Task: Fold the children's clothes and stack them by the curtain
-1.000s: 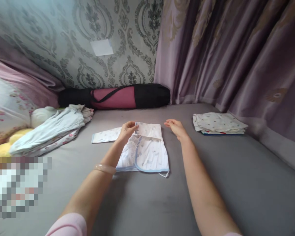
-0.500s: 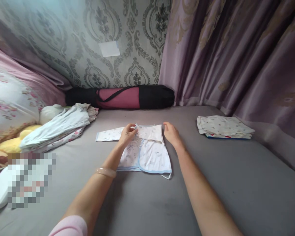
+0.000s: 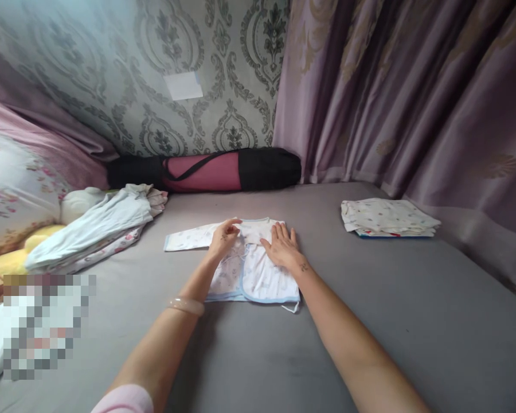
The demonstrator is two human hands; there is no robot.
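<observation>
A small white baby shirt [image 3: 269,281] with blue trim and faint prints lies spread on the grey bed sheet, its right sleeve folded across the chest. The left sleeve [image 3: 187,237] stretches out to the side. My left hand [image 3: 226,236] is curled at the upper middle of the shirt, fingers pinched at the end of the folded sleeve; the fingertips are partly hidden. Flat on the folded sleeve near the right shoulder rests my right hand [image 3: 282,245], fingers spread. A white tie hangs off the lower right corner.
Folded printed cloths [image 3: 389,217] lie in a stack at the right. At the left are a heap of pale clothes [image 3: 94,226], a yellow and white plush thing and a floral pillow [image 3: 12,189]. A long black and maroon bag [image 3: 206,171] lies along the wall.
My right hand has moved left from beside the shirt's shoulder and now presses flat on the folded sleeve. My left hand stays at about the same spot.
</observation>
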